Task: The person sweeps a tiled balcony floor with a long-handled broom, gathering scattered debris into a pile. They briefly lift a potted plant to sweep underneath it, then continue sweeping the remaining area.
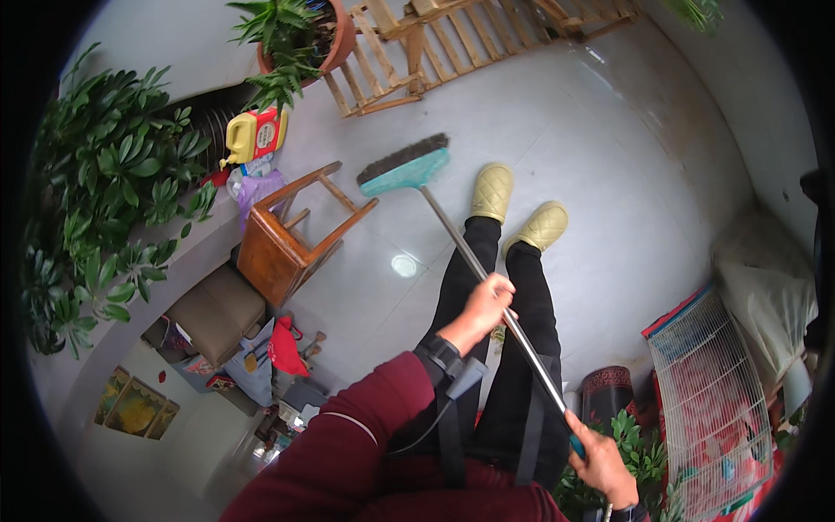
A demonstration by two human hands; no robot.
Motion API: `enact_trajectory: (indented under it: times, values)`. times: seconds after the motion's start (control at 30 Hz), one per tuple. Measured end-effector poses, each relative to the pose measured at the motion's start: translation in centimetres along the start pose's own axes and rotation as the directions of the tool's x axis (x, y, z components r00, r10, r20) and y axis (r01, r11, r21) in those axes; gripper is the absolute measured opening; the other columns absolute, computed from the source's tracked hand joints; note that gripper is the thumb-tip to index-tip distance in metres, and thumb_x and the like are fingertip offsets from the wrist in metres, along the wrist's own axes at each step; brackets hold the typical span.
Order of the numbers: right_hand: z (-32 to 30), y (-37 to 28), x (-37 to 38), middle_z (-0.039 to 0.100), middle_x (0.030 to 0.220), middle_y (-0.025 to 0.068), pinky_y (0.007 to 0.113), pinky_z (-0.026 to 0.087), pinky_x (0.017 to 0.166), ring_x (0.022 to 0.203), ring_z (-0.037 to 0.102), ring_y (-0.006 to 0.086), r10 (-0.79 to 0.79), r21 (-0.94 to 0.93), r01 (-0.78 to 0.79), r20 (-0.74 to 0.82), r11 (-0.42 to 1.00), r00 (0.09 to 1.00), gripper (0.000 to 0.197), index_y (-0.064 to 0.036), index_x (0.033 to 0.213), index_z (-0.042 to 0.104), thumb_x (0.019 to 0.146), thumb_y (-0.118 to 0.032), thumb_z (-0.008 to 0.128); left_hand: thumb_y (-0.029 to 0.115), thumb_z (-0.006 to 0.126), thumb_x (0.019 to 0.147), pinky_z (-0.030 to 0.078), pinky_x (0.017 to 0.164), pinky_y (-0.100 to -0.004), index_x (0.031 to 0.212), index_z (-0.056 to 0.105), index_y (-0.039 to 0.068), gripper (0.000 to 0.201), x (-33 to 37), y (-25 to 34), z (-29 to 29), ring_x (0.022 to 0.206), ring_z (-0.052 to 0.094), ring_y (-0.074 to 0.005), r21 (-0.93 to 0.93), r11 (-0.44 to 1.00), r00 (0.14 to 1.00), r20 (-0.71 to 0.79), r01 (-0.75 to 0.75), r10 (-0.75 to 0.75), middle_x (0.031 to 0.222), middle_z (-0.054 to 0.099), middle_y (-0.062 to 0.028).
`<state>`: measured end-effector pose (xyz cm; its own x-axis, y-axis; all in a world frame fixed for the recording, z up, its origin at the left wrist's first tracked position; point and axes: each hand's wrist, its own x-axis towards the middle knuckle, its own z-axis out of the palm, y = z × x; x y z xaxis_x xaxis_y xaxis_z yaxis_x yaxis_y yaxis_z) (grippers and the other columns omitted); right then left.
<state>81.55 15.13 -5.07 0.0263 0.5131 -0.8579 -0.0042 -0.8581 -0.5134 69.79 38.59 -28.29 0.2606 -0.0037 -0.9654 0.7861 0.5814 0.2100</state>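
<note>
A broom with a teal head and dark bristles [405, 165] reaches out across the grey tiled floor, its bristles pointing away from me. My left hand [484, 308] wraps round the middle of its silver metal handle. Lower down, toward the handle's end, my right hand [602, 461] is closed on it near a teal grip. The broom head lies just right of a small brown wooden stool [283, 244], close to the stool's legs. My feet in yellow quilted slippers [493, 192] stand right of the broom head.
Slatted wooden furniture [452, 43] stands at the far side, by a potted plant [339, 39]. Leafy greenery [113, 174] and a yellow jug [252, 135] are on the left. A white wire rack [713, 391] and a covered bundle [757, 270] stand at the right.
</note>
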Motion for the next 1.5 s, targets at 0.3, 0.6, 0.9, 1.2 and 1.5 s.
enact_trajectory:
  times: [0.3,0.6,0.9,1.2,1.5]
  values:
    - [3.6,-5.7,11.7,0.058,0.086,0.0180,0.043,0.049,0.065,0.073,0.058,0.0366,-0.195,-0.041,0.194,-0.020,0.980,0.981,0.071,-0.0182,0.140,0.023,0.078,-0.007,0.056,0.003,0.046,0.085,0.054,0.053,-0.0349,0.093,0.049,0.007,0.010,3.7,5.9,-12.3,0.060,0.058,-0.0176,-0.189,0.968,0.968,-0.220,-0.168,0.125,0.086,0.053,-0.0068]
    - [13.9,-12.2,14.3,0.055,0.080,0.0175,0.042,0.050,0.061,0.068,0.057,0.0358,-0.197,0.118,0.204,-0.070,0.972,0.978,0.075,-0.0126,0.142,0.016,0.078,-0.007,0.055,0.004,0.044,0.087,0.054,0.060,-0.0317,0.094,0.050,0.006,0.010,1.2,7.8,-20.9,0.064,0.055,-0.0115,-0.006,0.971,0.970,-0.044,-0.240,0.240,0.093,0.053,-0.0055]
    - [26.3,-23.7,17.5,0.055,0.084,0.0194,0.045,0.049,0.057,0.065,0.057,0.0376,-0.059,0.208,0.109,-0.234,0.972,0.970,0.076,-0.0114,0.142,0.011,0.078,-0.008,0.053,0.004,0.040,0.087,0.053,0.055,-0.0300,0.095,0.050,0.006,0.013,-0.1,10.2,-30.3,0.061,0.056,-0.0111,0.202,0.966,0.970,0.210,-0.163,0.120,0.094,0.054,-0.0047]
    - [30.7,-25.6,22.9,0.056,0.076,0.0188,0.039,0.048,0.061,0.064,0.058,0.0326,-0.065,0.571,0.202,-0.250,0.796,0.966,0.074,-0.0149,0.143,0.004,0.084,-0.005,0.048,0.003,0.042,0.084,0.049,0.049,-0.0289,0.092,0.051,0.004,0.011,3.3,11.2,-33.0,0.056,0.052,-0.0127,0.490,0.859,0.988,0.117,-0.144,0.099,0.088,0.051,-0.0058]
    - [36.4,-22.5,20.4,0.052,0.061,0.0110,0.034,0.047,0.056,0.053,0.057,0.0239,-0.125,0.665,0.203,-0.163,0.719,0.979,0.073,-0.0182,0.143,0.010,0.082,-0.004,0.047,0.003,0.042,0.086,0.048,0.045,-0.0305,0.087,0.050,0.004,0.008,-0.7,4.6,-37.9,0.053,0.052,-0.0150,0.573,0.818,0.993,-0.067,-0.043,0.099,0.079,0.048,-0.0064]
